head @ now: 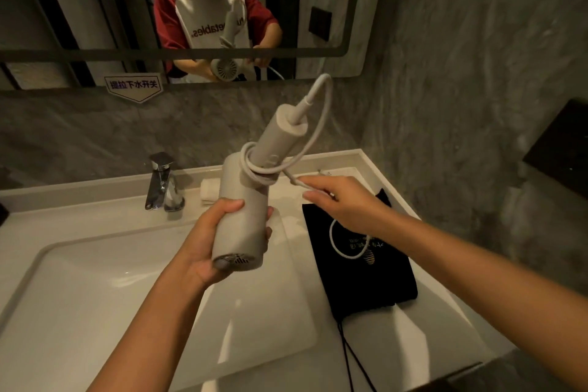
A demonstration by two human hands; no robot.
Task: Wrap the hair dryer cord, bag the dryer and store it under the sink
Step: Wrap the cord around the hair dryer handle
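My left hand [210, 239] grips the barrel of a pale grey hair dryer [245, 219] above the sink, with the handle pointing up and away. Its white cord [321, 124] leaves the handle end, arcs over and is looped about twice around the handle base. My right hand [340, 200] pinches the cord just right of those loops. The rest of the cord hangs below my right wrist in a loop over a black drawstring bag [381, 283], which lies flat on the counter to the right.
A white basin [95, 280] fills the lower left, with a chrome faucet [164, 183] behind it. A folded white towel [208, 189] lies by the faucet. The mirror [286, 9] above reflects a person. Grey stone walls stand behind and to the right.
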